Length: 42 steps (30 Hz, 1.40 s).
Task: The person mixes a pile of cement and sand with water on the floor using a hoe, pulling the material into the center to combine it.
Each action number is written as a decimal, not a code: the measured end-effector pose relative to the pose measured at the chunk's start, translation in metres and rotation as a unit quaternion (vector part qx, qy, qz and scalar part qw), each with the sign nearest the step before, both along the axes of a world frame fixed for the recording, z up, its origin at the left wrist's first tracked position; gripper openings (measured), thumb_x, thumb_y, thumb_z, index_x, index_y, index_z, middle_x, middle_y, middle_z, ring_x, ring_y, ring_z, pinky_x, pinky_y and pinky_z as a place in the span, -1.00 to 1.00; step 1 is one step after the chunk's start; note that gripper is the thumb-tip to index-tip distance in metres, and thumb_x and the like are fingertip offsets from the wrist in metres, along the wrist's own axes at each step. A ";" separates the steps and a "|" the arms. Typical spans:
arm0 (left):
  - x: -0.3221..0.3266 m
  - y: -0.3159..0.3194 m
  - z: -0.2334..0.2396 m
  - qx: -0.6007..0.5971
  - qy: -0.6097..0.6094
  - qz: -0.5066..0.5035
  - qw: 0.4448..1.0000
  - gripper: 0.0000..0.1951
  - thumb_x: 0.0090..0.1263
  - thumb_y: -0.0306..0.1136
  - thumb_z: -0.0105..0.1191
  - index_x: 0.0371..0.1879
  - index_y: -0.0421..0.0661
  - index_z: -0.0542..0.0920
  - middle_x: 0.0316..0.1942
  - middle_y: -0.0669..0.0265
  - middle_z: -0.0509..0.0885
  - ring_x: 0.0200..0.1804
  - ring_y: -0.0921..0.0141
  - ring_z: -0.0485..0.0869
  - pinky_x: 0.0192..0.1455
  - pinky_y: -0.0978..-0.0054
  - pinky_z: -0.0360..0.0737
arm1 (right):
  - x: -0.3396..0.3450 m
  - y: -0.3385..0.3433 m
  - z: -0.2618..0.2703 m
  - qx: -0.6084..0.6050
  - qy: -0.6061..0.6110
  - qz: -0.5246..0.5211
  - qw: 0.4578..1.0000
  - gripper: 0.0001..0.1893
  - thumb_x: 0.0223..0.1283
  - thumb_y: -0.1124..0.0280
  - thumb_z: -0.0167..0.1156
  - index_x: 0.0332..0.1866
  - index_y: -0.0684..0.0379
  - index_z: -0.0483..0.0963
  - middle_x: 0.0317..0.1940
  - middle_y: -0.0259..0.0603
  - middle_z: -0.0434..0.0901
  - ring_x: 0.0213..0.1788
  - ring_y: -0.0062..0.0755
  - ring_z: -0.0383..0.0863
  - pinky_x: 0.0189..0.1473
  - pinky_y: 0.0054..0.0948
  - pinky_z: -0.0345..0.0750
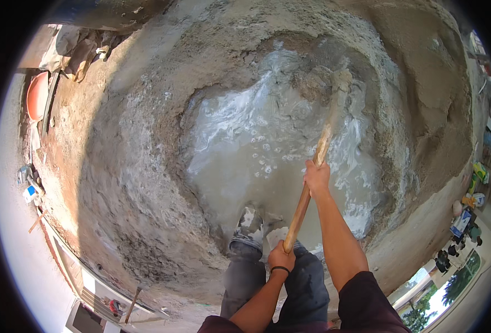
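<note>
Both hands grip one long wooden tool handle (298,214) that slants up and to the right. My left hand (281,259), with a dark band at its wrist, closes round the handle's lower end near my knees. Farther up the shaft, my right hand (317,178) is wrapped about it. The far end of the tool (342,79) is coated in grey mix; its head is hidden in the wet material. Grey, milky liquid with bubbles (249,154) fills a hollow in a ring of sand and cement (153,166). My boots (247,227) stand at the near edge of the liquid.
A darker sand heap (437,75) rises at the right. At the left are an orange-red basin (37,96) and crumpled sacks (68,50). Another wooden handle (133,306) stands at the lower left. Assorted items, including a yellow-green bag (479,171), lie along the right edge.
</note>
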<state>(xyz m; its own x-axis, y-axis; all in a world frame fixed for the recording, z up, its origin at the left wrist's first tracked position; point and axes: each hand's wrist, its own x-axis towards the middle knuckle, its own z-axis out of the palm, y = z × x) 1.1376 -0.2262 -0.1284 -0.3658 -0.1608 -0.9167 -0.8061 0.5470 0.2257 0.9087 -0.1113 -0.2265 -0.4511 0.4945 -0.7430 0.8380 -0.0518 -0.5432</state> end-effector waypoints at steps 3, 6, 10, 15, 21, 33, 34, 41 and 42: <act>0.054 -0.006 0.019 -0.029 0.011 0.056 0.998 -0.82 0.29 -0.29 0.23 -0.30 -0.12 0.57 -0.38 -0.03 0.70 -0.21 -0.12 0.67 -0.16 0.01 0.58 | 0.052 -0.022 0.035 -0.025 0.010 -0.032 0.999 -0.83 0.27 0.47 0.21 -0.20 0.20 0.34 -0.67 -0.34 0.37 -0.76 -0.55 0.36 -0.74 -0.42 0.37; 0.086 -0.006 0.021 -0.029 0.032 0.078 0.996 -0.87 0.23 -0.39 0.21 -0.37 -0.13 0.53 -0.42 -0.02 0.66 -0.24 -0.13 0.64 -0.19 -0.03 0.54 | 0.070 -0.032 0.069 -0.013 0.022 -0.053 0.998 -0.83 0.28 0.50 0.21 -0.23 0.18 0.32 -0.70 -0.36 0.35 -0.78 -0.56 0.34 -0.74 -0.45 0.34; 0.070 0.000 -0.001 -0.027 0.134 0.075 0.988 -0.89 0.15 -0.48 0.17 -0.43 -0.12 0.50 -0.43 0.01 0.61 -0.26 -0.10 0.59 -0.20 -0.01 0.48 | 0.033 -0.042 0.111 0.002 0.105 -0.031 0.994 -0.83 0.30 0.53 0.19 -0.28 0.16 0.30 -0.73 -0.37 0.32 -0.78 -0.56 0.32 -0.73 -0.46 0.34; -0.028 -0.002 -0.041 -0.024 0.244 0.118 0.962 -0.85 0.11 -0.50 0.22 -0.38 -0.09 0.53 -0.38 0.07 0.62 -0.21 -0.05 0.58 -0.10 0.00 0.49 | -0.055 -0.054 0.119 -0.022 0.222 0.004 0.975 -0.81 0.31 0.54 0.20 -0.32 0.17 0.30 -0.72 -0.36 0.32 -0.78 -0.55 0.31 -0.70 -0.44 0.37; -0.053 0.013 -0.067 -0.047 0.198 0.174 0.963 -0.82 0.17 -0.43 0.27 -0.29 -0.11 0.57 -0.31 0.04 0.69 -0.17 -0.08 0.64 -0.10 0.01 0.55 | -0.103 -0.085 0.066 -0.058 0.169 0.090 0.980 -0.83 0.25 0.49 0.23 -0.33 0.22 0.35 -0.68 -0.32 0.41 -0.77 -0.55 0.38 -0.72 -0.41 0.40; 0.008 0.147 -0.016 -0.048 -0.120 0.290 0.948 -0.81 0.37 -0.19 0.16 -0.14 0.03 0.63 -0.22 0.02 0.75 -0.09 -0.05 0.71 -0.05 0.01 0.62 | -0.002 -0.023 -0.012 -0.038 0.028 0.301 0.952 -0.83 0.23 0.43 0.25 -0.28 0.22 0.38 -0.65 -0.31 0.45 -0.73 -0.52 0.43 -0.71 -0.40 0.41; 0.010 0.160 -0.013 -0.046 -0.134 0.290 0.946 -0.82 0.37 -0.20 0.16 -0.15 0.04 0.63 -0.22 0.03 0.75 -0.08 -0.04 0.71 -0.05 0.01 0.62 | 0.007 -0.010 -0.005 -0.049 0.025 0.306 0.950 -0.82 0.23 0.43 0.27 -0.26 0.22 0.40 -0.60 -0.29 0.49 -0.69 -0.51 0.48 -0.68 -0.41 0.45; 0.062 0.259 0.005 -0.155 -0.210 0.375 0.890 -0.87 0.23 -0.37 0.18 -0.29 -0.08 0.58 -0.23 0.03 0.72 -0.07 -0.05 0.69 -0.09 0.00 0.58 | 0.079 0.045 0.050 -0.075 0.029 0.306 0.949 -0.86 0.26 0.54 0.21 -0.29 0.19 0.36 -0.70 -0.34 0.39 -0.76 -0.56 0.39 -0.72 -0.47 0.38; 0.054 0.267 0.013 -0.173 -0.207 0.404 0.874 -0.88 0.22 -0.39 0.17 -0.30 -0.09 0.58 -0.25 0.03 0.71 -0.08 -0.05 0.68 -0.11 0.00 0.57 | 0.078 0.049 0.059 -0.078 0.027 0.304 0.949 -0.86 0.25 0.56 0.21 -0.28 0.19 0.36 -0.71 -0.34 0.39 -0.76 -0.56 0.39 -0.71 -0.47 0.38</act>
<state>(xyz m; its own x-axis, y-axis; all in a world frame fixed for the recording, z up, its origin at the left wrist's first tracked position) 1.1918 0.0406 -0.1155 0.3482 -0.5075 -0.7882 -0.9338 -0.2618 -0.2439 0.9870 -0.0621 -0.1675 -0.6580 0.0162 -0.7529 0.7090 0.3500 -0.6122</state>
